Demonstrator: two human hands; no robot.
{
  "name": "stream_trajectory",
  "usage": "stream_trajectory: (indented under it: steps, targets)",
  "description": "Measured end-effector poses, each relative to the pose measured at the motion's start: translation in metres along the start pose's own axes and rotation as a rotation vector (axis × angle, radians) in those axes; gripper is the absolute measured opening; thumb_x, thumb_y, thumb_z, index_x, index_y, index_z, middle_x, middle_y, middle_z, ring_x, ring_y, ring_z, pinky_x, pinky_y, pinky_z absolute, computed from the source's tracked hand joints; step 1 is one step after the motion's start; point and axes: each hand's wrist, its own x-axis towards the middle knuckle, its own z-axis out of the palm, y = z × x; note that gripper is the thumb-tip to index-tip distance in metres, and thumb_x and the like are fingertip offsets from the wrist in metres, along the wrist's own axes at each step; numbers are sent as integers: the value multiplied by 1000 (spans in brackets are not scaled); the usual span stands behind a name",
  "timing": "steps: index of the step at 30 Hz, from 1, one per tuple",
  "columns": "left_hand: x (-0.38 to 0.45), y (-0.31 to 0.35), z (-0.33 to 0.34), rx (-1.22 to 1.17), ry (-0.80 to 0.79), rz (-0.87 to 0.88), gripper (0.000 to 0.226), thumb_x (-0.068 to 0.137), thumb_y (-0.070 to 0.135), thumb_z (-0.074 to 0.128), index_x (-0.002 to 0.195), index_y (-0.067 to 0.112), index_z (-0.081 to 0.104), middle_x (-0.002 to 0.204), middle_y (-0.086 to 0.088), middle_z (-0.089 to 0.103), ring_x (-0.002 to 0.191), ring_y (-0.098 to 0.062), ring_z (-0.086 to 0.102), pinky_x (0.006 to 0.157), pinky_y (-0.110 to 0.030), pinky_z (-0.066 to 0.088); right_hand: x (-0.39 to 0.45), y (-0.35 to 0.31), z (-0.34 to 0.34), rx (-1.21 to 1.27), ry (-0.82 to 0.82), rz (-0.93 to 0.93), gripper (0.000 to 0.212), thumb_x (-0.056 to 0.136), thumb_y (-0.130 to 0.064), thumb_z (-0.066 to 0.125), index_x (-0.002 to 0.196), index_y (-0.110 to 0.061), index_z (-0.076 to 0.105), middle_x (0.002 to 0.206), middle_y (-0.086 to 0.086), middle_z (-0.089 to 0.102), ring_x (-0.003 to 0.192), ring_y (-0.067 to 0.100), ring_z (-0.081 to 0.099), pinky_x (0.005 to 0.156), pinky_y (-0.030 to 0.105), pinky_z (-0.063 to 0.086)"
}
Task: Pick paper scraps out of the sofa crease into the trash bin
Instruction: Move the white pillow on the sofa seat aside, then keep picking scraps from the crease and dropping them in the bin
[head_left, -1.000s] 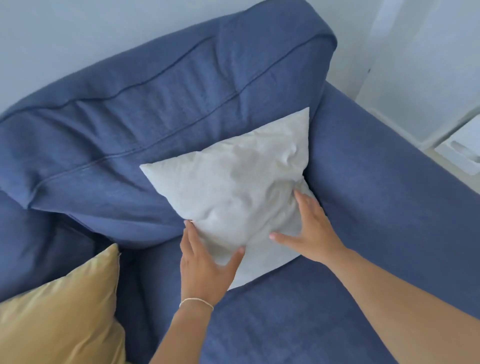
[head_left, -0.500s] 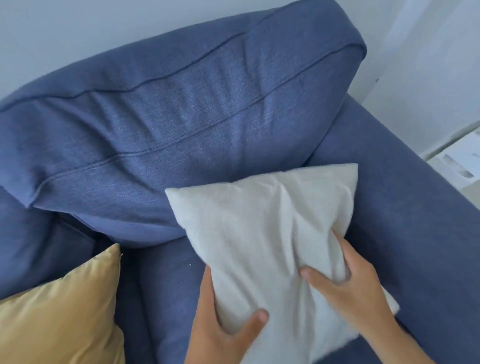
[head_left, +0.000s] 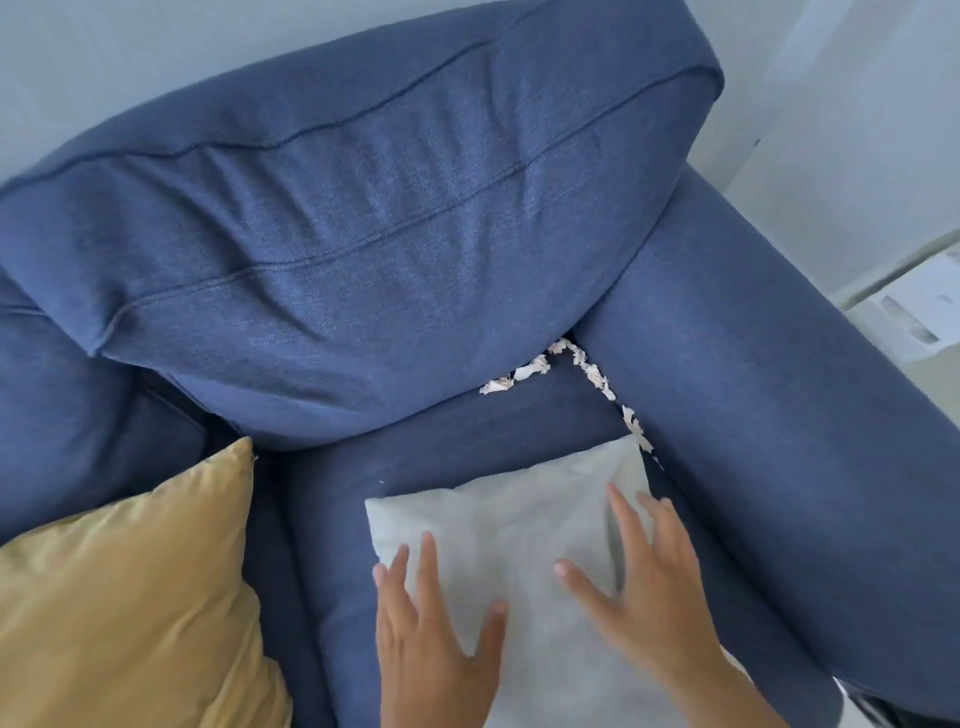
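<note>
White paper scraps (head_left: 592, 373) line the creases of the blue sofa (head_left: 395, 291), under the back cushion and along the right armrest (head_left: 769, 415). A white pillow (head_left: 519, 530) lies flat on the seat cushion (head_left: 431, 447) just below the scraps. My left hand (head_left: 431, 639) and my right hand (head_left: 644, 587) rest flat on the pillow with fingers spread, gripping nothing. No trash bin is in view.
A yellow pillow (head_left: 130, 597) lies at the lower left on the seat. A white wall (head_left: 104, 62) runs behind the sofa. A white box-like object (head_left: 914, 312) sits on the floor beyond the armrest at the right.
Both hands pulled the white pillow from the back corner down onto the seat and let go, fingers now spread flat. The paper scraps in the crease are uncovered.
</note>
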Motion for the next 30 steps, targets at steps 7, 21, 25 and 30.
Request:
stream_trajectory:
  steps: [7, 21, 25, 30]
  targets:
    - [44, 38, 55, 262, -343, 191, 74, 92, 62, 1, 151, 25, 26, 154, -12, 33, 146, -39, 15, 118, -49, 12, 60, -1, 38, -184, -237, -326, 69, 87, -66, 26, 143, -30, 44, 146, 0, 45, 142, 24, 31, 117, 42, 21]
    - [217, 88, 127, 158, -295, -207, 50, 95, 45, 45, 136, 18, 45, 134, -10, 48, 119, -34, 48, 96, -47, 42, 243, -36, 53, 179, -82, 134, 46, 92, -40, 57, 130, -15, 55, 127, 11, 55, 121, 32, 48, 93, 44, 47]
    - [237, 86, 144, 220, -209, -387, 40, 90, 51, 52, 117, 23, 61, 128, -7, 50, 117, -32, 42, 93, -44, 37, 278, -41, 65, 73, -154, 180, 55, 88, -47, 60, 128, -10, 52, 131, 18, 50, 127, 37, 43, 94, 47, 44]
    - [258, 101, 160, 148, -178, -636, 40, 77, 66, 58, 95, 31, 68, 116, 1, 43, 112, -28, 34, 86, -45, 30, 296, -43, 76, -80, -96, 87, 39, 85, -50, 63, 112, -22, 66, 129, 16, 49, 120, 41, 44, 94, 48, 44]
